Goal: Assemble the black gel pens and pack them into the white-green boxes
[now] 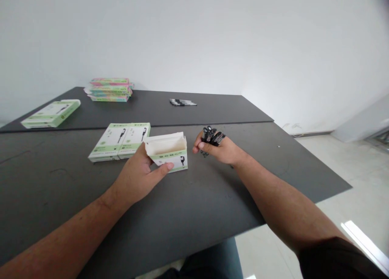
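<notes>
My left hand [138, 175] grips a small white-and-green box [168, 151] that stands on the dark table [197, 206] with its top flap open. The thumb lies across the front face of the box and the fingers reach behind its left side. Just to the right, my right hand [220, 149] is closed round a bundle of black pens [212, 136], whose ends stick up above the fingers. The two hands are a short gap apart.
Two closed white-and-green boxes [120, 141] lie side by side behind the open one. A third box [51, 113] sits at the far left, with a stack of colourful flat packs [110, 89] behind it. More black pens [182, 103] lie at the back. The table's right edge drops to a light floor.
</notes>
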Available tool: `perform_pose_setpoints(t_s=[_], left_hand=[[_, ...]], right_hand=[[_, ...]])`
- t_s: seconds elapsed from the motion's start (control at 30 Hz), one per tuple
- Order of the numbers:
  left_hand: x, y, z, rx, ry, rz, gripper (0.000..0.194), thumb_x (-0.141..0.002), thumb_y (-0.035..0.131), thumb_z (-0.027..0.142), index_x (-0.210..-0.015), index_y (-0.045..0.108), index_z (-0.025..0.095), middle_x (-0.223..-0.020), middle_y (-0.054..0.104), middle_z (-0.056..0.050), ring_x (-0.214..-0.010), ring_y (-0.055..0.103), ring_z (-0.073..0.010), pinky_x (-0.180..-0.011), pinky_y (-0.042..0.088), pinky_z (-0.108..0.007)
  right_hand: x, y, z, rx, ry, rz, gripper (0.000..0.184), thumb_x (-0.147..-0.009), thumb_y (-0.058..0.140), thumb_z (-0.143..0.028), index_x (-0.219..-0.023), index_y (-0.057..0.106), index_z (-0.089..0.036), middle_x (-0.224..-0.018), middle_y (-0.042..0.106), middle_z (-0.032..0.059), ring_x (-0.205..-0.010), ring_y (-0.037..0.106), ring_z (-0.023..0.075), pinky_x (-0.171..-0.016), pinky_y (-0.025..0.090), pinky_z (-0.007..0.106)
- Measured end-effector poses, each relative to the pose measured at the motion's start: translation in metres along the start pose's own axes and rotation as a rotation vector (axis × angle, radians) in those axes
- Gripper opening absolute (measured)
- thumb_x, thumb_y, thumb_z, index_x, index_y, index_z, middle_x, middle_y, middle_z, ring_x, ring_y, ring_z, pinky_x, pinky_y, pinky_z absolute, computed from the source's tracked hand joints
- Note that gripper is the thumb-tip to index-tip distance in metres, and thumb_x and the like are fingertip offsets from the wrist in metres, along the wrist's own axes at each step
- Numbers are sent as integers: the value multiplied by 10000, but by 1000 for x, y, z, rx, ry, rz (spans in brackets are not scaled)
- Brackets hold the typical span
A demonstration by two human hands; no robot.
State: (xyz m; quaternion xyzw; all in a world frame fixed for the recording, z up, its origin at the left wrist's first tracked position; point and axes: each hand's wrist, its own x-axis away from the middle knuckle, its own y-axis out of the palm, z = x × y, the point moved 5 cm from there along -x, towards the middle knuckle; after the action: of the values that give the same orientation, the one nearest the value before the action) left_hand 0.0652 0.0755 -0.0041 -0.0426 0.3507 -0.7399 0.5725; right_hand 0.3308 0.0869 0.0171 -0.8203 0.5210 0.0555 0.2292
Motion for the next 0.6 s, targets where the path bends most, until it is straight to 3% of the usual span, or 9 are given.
perform_pose_setpoints(t_s=[0.27,0.6], left_hand=[[0,0,2,-14,15,8,621,-941,775,551,-1471,660,249,-1514,765,-129,-1424,718,-377,-1254,554,-599],[2,0,-10,-38,58,2,611,-975,787,538,-1512,682,267,-1543,740,-120,-1499,661,-377,-1348,458,-617]], right_hand=[[1,2,-1,13,18,-12,377,-1038,775,-611,-1021,766,-234,-980,842,60,-935,757,218,-917,594,378],[-1,4,2,18,15,-15,420,-1016,790,-649,-993,771,-231,-964,839,58,-926,759,223,-917,598,381]])
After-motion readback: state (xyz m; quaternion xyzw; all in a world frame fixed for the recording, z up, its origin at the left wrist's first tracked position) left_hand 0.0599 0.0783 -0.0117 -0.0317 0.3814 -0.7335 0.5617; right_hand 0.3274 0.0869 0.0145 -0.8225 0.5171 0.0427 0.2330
